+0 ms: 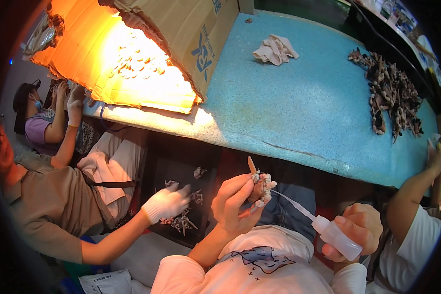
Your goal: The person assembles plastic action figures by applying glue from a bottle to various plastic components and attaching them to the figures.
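My left hand [232, 206] grips a small brown and off-white figurine [261, 190] between thumb and fingers, above my lap. A flat tan pointed piece [251, 164] sticks up from the top of it; I cannot tell whether it is part of the figurine. In my right hand [362, 226] is a translucent white squeeze bottle [337, 237], tilted so that its long thin nozzle [296, 204] points at the figurine. The nozzle's tip is close to the figurine's right side; whether they touch is unclear.
Ahead lies a blue-topped table [289, 103] with a crumpled pale cloth [275, 49] and a pile of similar figurines [394, 93]. A cardboard box [191, 44] shelters brightly lit pieces. At left, a co-worker's gloved hand [166, 205] is over a dark tray [154, 169]; another person's arm [416, 186] is at right.
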The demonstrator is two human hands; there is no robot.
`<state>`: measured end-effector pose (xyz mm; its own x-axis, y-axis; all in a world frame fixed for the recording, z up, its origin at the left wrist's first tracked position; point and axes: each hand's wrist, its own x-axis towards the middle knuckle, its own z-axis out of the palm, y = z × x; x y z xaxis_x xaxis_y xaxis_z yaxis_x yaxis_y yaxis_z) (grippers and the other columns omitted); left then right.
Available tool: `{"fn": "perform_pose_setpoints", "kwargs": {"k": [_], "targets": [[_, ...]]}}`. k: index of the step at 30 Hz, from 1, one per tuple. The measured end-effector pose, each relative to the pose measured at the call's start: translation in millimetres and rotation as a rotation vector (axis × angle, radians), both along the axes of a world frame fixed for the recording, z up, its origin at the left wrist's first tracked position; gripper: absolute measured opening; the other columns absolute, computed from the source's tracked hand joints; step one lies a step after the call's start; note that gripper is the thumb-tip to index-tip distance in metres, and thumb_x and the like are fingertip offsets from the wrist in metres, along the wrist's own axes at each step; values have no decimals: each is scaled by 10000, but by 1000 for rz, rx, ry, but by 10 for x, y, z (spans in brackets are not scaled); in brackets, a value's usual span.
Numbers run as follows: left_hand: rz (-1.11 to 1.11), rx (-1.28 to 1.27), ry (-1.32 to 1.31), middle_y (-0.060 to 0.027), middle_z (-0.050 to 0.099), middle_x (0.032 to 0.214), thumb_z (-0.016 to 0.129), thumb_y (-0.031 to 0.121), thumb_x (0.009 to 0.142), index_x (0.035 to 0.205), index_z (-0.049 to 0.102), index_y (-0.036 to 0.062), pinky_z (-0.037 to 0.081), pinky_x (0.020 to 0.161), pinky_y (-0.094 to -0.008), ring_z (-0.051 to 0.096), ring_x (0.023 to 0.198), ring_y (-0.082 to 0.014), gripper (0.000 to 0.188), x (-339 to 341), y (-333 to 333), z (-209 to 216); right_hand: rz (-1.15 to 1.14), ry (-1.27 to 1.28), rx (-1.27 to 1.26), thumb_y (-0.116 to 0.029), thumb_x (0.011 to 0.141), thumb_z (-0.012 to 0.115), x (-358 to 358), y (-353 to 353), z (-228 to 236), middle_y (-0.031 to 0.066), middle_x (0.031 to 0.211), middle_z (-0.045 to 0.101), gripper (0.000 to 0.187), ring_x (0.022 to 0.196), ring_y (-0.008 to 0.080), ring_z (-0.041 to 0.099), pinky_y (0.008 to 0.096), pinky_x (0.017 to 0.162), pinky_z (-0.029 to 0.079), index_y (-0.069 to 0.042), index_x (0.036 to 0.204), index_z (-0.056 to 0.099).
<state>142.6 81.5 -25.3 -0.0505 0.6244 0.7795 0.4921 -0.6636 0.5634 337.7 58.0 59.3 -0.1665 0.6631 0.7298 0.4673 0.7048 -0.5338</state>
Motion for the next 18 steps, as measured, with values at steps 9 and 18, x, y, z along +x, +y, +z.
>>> {"fn": "perform_pose_setpoints", "kwargs": {"k": [9, 18], "targets": [[-24, -10, -25, -167, 533, 950, 713, -89, 614, 1030, 490, -21, 499, 628, -261, 598, 779, -231, 477, 21, 7, 25, 18, -45, 14, -334, 526, 816, 29, -3, 7, -17, 503, 447, 440, 399, 123, 400, 229, 356, 287, -79, 809, 597], [-13, -101, -53, -175, 544, 967, 715, -85, 611, 1040, 489, -5, 503, 617, -237, 593, 801, -204, 492, 13, -56, 18, 46, 20, 11, -355, 529, 812, 60, 25, -72, -13, 491, 444, 438, 390, 124, 404, 227, 351, 299, -73, 788, 599]]}}
